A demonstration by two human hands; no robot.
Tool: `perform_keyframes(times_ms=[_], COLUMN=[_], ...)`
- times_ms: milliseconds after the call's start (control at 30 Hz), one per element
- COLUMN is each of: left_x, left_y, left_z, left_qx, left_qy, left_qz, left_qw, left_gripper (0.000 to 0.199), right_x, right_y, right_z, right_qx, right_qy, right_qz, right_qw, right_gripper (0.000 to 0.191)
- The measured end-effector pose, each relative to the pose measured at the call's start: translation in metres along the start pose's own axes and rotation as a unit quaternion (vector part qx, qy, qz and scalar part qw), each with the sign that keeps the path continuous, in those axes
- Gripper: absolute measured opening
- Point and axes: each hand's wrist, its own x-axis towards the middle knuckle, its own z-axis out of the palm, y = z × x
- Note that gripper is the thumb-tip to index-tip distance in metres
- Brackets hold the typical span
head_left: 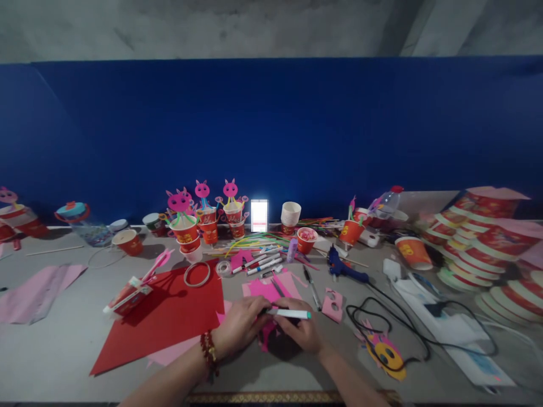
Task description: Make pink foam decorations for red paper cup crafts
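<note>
A white marker (292,313) with a teal end lies sideways between my hands, its teal end to the right. My right hand (304,332) is closed around it from below. My left hand (244,321), with a red bead bracelet on the wrist, has its fingers pinched at the marker's left end. Beneath my hands is a bright pink paper cutout (265,341), mostly covered. Just beyond them lie pink paper sheets (292,282) with scissors on top. A black pen (312,288) and a pink piece with two holes (332,305) are to the right.
Red card (169,322) lies at left, with a tipped decorated cup (129,297) on it. Several cups with pink faces (184,233) stand behind. At right are a blue glue gun (343,265), its looping black cable, a white power strip (449,333) and stacked cups (487,243).
</note>
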Motion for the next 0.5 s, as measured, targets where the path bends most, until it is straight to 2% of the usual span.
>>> perform_keyframes(times_ms=[233, 300, 400, 500], left_x=[0.001, 0.006, 0.019, 0.035], left_y=[-0.014, -0.025, -0.048, -0.068], left_z=[-0.014, -0.024, -0.037, -0.042], left_qx=[0.025, 0.046, 0.095, 0.143], left_qy=[0.02, 0.047, 0.092, 0.095], left_qz=[0.004, -0.011, -0.059, -0.087], left_qw=[0.999, 0.998, 0.989, 0.981], left_gripper=[0.013, 0.015, 0.016, 0.011], right_x=[0.009, 0.009, 0.007, 0.006], right_y=[-0.008, -0.002, 0.012, 0.023], right_z=[-0.006, -0.007, -0.009, -0.008], right_qx=[0.056, 0.043, 0.021, 0.002], right_qy=[-0.023, -0.002, 0.068, 0.114], right_qz=[0.026, 0.058, 0.104, 0.125], right_qw=[0.998, 0.997, 0.992, 0.986], right_gripper=[0.022, 0.023, 0.024, 0.025])
